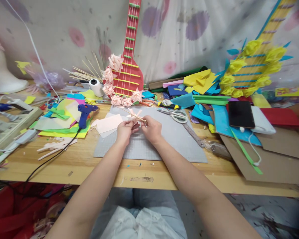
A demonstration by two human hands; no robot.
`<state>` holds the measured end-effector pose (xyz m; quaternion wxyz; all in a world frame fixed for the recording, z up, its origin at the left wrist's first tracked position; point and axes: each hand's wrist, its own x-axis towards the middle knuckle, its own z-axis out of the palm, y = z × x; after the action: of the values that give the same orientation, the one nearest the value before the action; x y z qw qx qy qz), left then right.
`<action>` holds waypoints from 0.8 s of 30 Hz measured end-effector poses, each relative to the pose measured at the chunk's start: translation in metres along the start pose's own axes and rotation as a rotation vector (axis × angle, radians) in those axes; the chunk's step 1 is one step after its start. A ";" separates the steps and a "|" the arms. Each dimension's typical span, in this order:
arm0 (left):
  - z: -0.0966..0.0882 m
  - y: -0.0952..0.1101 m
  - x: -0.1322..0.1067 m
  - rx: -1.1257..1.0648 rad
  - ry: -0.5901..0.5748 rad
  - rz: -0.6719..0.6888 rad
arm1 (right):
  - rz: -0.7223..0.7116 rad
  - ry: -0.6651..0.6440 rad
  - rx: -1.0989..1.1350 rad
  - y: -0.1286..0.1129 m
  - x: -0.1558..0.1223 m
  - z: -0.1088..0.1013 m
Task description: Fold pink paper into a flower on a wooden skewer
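Note:
My left hand (125, 132) and my right hand (151, 128) meet over the grey cutting mat (179, 151). Between my right fingertips is a thin wooden stick (138, 118), slanting up to the left. A pale pink paper piece (134, 113) with pointed ends sits against the stick, pinched by my left fingers; its lower part is hidden by them. Flat pale pink paper sheets (108, 124) lie left of my left hand. Beyond my hands stands a red paper guitar (129, 74), edged with pink paper flowers (115, 63).
A blue glue gun (83, 115) stands on coloured paper at left, its black cord crossing the table. Scissors (178, 116) and a metal ruler (193, 134) lie right of my hands. A phone (241, 114), cardboard (276, 166) and a yellow paper guitar (252, 64) are farther right.

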<state>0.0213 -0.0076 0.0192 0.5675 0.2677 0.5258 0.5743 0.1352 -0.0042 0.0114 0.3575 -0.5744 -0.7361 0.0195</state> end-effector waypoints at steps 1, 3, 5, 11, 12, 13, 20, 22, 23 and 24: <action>0.000 0.000 0.000 0.014 0.007 0.000 | 0.011 -0.004 0.008 0.000 0.000 0.000; 0.001 0.000 0.000 0.049 0.031 0.008 | 0.032 -0.026 0.018 0.000 0.000 0.000; 0.000 0.000 0.001 0.078 0.055 0.026 | 0.053 -0.065 0.018 0.000 0.000 0.001; -0.002 -0.003 0.007 0.082 0.086 0.077 | 0.057 -0.205 -0.030 -0.003 0.001 -0.002; -0.002 -0.004 0.008 0.080 0.094 0.088 | 0.057 -0.219 -0.035 -0.005 0.001 -0.003; -0.002 -0.004 0.009 0.078 0.103 0.099 | 0.059 -0.235 -0.038 -0.006 0.000 -0.004; 0.000 0.000 0.009 -0.043 0.128 0.136 | 0.094 -0.421 -0.148 -0.014 -0.001 -0.013; 0.000 0.001 0.008 -0.063 0.136 0.139 | 0.110 -0.435 -0.180 -0.014 -0.001 -0.014; 0.000 0.001 0.008 -0.065 0.137 0.143 | 0.115 -0.439 -0.189 -0.015 -0.001 -0.014; 0.000 0.001 0.008 -0.067 0.136 0.149 | 0.118 -0.444 -0.194 -0.015 -0.001 -0.014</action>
<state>0.0188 0.0002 0.0174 0.4949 0.2474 0.5223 0.6488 0.1308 -0.0151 0.0280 0.1283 -0.6297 -0.7602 0.0954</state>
